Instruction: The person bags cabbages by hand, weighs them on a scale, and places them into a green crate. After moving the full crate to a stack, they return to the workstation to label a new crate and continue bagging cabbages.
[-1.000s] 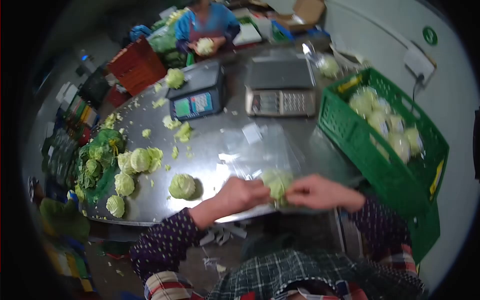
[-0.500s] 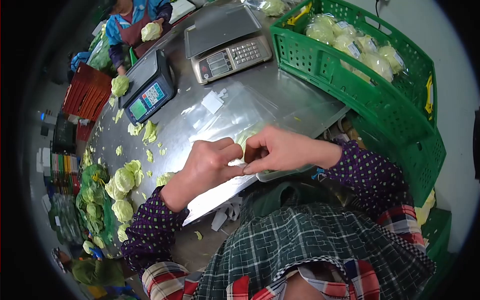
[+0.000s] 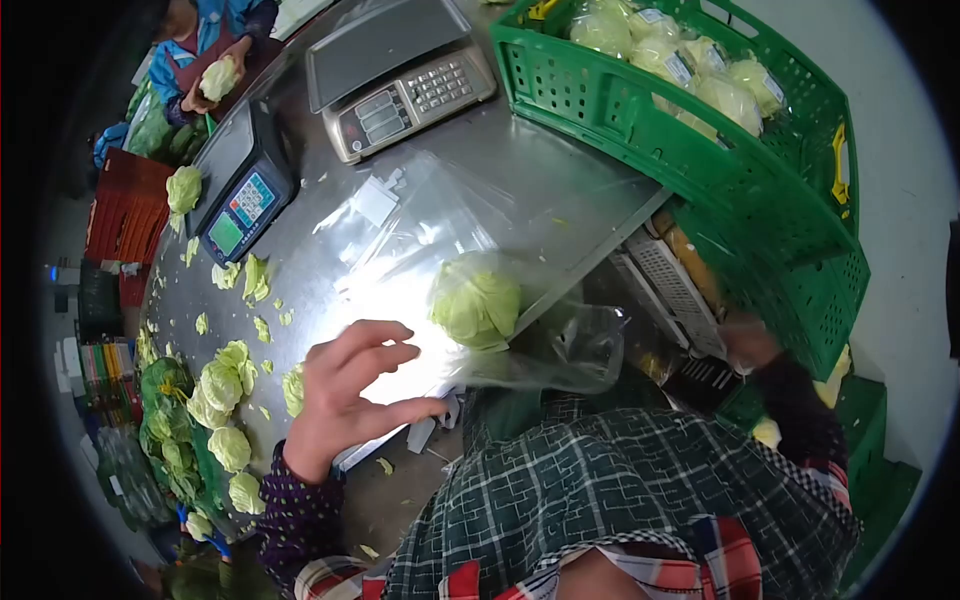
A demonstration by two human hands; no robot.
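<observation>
A: Where is the cabbage point(image 3: 476, 303)?
B: In a clear bag point(image 3: 590, 352), at the near edge of the metal table point(image 3: 565, 225).
A: Hands?
B: Left hand point(image 3: 362, 392) just beside it, thumb and fingers wide apart, holding nothing. Right hand point(image 3: 748, 340) well apart, off the table's edge near the green crate point(image 3: 640, 115); blurred, grip cannot be told.
A: Surface?
B: Glossy, with bright glare by the left hand. Flat clear bags and white labels point(image 3: 375, 200) lie beyond the cabbage; leaf scraps point(image 3: 256, 279) are scattered to the left, near loose cabbages point(image 3: 222, 385). Two scales point(image 3: 400, 95) stand at the far side.
A: Room?
B: Pale wall point(image 3: 905, 300) at right, red crates point(image 3: 130, 210) at left. Another person point(image 3: 205, 45) holds a cabbage across the table.
</observation>
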